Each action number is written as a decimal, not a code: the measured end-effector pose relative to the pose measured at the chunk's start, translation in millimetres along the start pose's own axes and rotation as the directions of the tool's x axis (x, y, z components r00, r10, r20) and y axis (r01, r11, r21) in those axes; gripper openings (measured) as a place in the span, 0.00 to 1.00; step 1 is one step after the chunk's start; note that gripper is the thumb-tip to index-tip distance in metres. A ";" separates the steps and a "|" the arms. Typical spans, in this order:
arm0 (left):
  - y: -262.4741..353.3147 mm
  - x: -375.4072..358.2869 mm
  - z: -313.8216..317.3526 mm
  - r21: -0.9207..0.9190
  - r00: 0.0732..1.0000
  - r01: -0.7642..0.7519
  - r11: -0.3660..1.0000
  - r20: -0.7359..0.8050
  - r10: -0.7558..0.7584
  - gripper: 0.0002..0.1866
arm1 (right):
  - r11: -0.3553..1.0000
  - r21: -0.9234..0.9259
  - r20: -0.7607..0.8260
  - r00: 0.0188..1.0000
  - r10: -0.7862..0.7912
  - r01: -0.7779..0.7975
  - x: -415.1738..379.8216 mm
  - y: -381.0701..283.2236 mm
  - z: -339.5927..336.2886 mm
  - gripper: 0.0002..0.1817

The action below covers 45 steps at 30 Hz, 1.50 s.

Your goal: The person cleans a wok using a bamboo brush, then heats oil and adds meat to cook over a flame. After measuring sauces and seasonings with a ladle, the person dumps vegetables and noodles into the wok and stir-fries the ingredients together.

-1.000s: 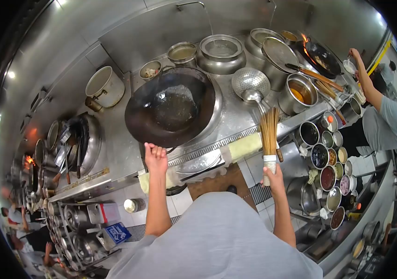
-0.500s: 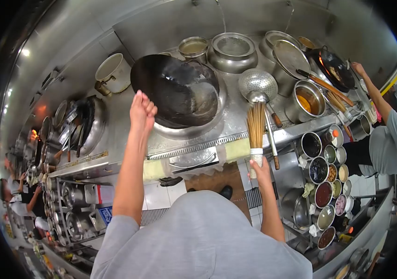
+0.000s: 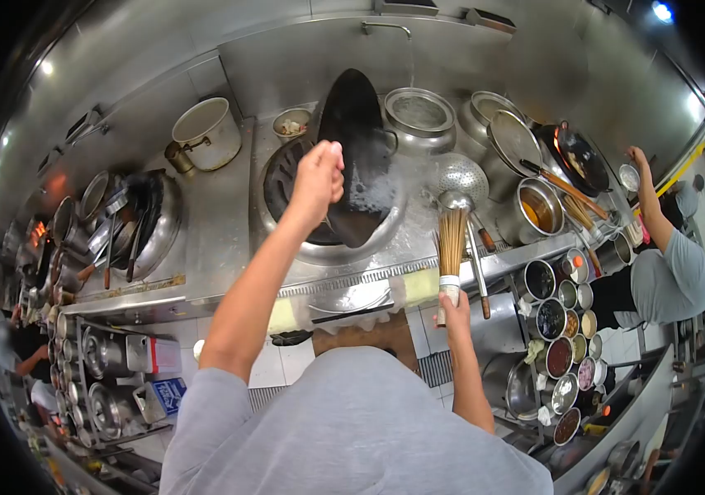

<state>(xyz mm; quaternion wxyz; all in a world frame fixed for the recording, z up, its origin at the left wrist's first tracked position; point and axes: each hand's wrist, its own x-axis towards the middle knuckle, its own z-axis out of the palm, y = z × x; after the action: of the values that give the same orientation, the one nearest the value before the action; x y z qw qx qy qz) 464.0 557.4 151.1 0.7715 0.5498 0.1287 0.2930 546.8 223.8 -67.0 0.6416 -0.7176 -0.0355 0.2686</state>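
Observation:
My left hand [image 3: 318, 183] is closed at the near left edge of a black wok [image 3: 351, 140]; the exact grip point is hidden behind the fingers. The wok is tipped steeply on its side above the burner ring [image 3: 319, 252], and foamy water [image 3: 373, 195] runs off its lower right side. A bamboo wok brush [image 3: 451, 247] stands bristles up in my right hand [image 3: 455, 313], which is wrapped round its pale handle. Just beyond the brush, a ladle [image 3: 456, 202] and a perforated skimmer [image 3: 462, 175] lie with their handles toward me.
Behind the wok stands a round steel pot [image 3: 420, 115] under a running tap [image 3: 385, 29]. A deep pot [image 3: 206, 136] is at the left. To the right are an oil pot [image 3: 540, 206], several seasoning containers [image 3: 559, 356] and a co-worker's arm [image 3: 654, 198] near another wok [image 3: 575, 158].
The wok has gone from lying tilted over the burner to standing nearly on edge, with water now spilling from it. My left hand moved right with it; the brush stays in my right hand.

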 end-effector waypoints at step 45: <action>-119.8 -278.0 -128.7 0.532 0.774 0.387 0.753 -0.631 0.048 0.12 | 0.057 -0.858 0.451 0.803 -0.389 0.510 310.7 -167.0 257.8 0.41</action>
<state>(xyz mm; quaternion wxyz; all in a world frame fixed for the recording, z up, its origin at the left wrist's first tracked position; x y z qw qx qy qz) 213.1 465.0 -40.6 0.4794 0.6373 0.5136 0.3166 749.7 608.3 -24.1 0.1074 -0.8893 -0.4444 0.0096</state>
